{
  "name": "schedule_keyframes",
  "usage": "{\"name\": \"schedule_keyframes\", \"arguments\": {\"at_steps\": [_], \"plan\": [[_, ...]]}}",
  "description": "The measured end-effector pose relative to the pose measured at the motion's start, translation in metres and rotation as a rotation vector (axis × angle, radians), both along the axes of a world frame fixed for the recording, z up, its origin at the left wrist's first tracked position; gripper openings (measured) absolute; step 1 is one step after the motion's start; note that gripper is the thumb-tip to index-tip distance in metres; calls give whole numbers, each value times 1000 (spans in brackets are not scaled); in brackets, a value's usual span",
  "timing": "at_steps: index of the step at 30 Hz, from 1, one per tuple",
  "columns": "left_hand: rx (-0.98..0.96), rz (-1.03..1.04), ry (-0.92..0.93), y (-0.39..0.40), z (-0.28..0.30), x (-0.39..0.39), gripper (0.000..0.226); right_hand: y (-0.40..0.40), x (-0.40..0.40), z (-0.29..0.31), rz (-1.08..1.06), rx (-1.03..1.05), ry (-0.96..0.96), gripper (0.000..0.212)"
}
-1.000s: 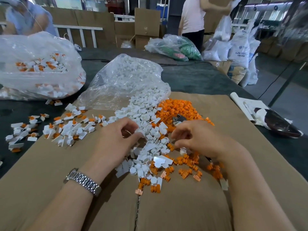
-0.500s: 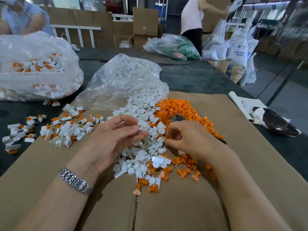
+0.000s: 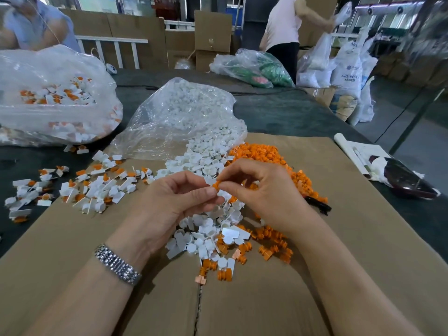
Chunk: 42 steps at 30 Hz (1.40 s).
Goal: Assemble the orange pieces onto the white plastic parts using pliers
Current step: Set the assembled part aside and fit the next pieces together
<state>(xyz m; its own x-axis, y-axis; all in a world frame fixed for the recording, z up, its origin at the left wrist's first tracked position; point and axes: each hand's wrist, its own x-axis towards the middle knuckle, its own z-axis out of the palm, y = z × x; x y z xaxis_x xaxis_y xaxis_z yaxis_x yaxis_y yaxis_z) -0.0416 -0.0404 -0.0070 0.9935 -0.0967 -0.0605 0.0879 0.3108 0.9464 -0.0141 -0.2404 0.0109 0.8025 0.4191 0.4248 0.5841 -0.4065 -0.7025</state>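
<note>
Your left hand [image 3: 179, 202] and right hand [image 3: 261, 190] meet at the centre of the view, raised just above the heaped parts. Your right thumb and forefinger pinch a small orange piece [image 3: 216, 185], and your left thumb and forefinger close on the same piece from the other side, so both hands grip it together. A white plastic part [image 3: 210, 180] shows just behind the orange one; which fingers hold it I cannot tell. The other fingers of both hands are loosely curled.

Below your hands, at 6 o'clock, lies the mixed heap of white parts [image 3: 208, 234]; the pile of orange pieces [image 3: 261, 154] sits at 1 o'clock. The dark pliers handle [image 3: 317, 204] pokes out at 3 o'clock, under your right wrist. Assembled pieces [image 3: 92, 185] are scattered at 9 o'clock on the cardboard sheet [image 3: 315, 275].

Half a second ago your hands were lower, apart and reaching into the heap; now they have lifted and come together.
</note>
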Motion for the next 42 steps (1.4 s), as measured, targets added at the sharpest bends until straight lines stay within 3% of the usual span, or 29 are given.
{"name": "schedule_keyframes", "arguments": {"at_steps": [5, 9, 14, 16, 18, 20, 25, 29, 36, 40, 42], "plan": [[91, 18, -75, 1, -2, -1, 23, 3, -1, -2, 22, -49, -81, 7], [-154, -66, -29, 5, -2, 1, 9, 0, -1, 1, 13, 12, -133, 7], [-202, -120, 73, 8, -7, 4, 20, 0, -2, 2, 62, -33, -161, 6], [-65, -92, -3, 8, -8, 3, 23, 0, -2, 2, 46, -47, -142, 6], [333, 36, -159, 7, -8, 0, 23, 3, -3, 0, 19, -65, -80, 5], [515, 102, -264, 3, -8, -4, 22, 5, -4, -2, -6, -47, 6, 5], [352, 93, -249, 3, -8, -3, 25, 2, -6, 2, 101, 86, 202, 28], [141, 38, -178, 8, -7, 0, 33, 2, -7, 3, 103, 39, 103, 22], [174, 32, -201, 7, -8, 2, 35, 8, -8, 0, -30, 26, -113, 13], [59, 20, -184, 5, -8, 3, 31, 3, -6, 2, -19, 104, 87, 36], [45, 21, -181, 5, -7, 2, 30, 1, -6, 3, -16, 148, 139, 31]]}}
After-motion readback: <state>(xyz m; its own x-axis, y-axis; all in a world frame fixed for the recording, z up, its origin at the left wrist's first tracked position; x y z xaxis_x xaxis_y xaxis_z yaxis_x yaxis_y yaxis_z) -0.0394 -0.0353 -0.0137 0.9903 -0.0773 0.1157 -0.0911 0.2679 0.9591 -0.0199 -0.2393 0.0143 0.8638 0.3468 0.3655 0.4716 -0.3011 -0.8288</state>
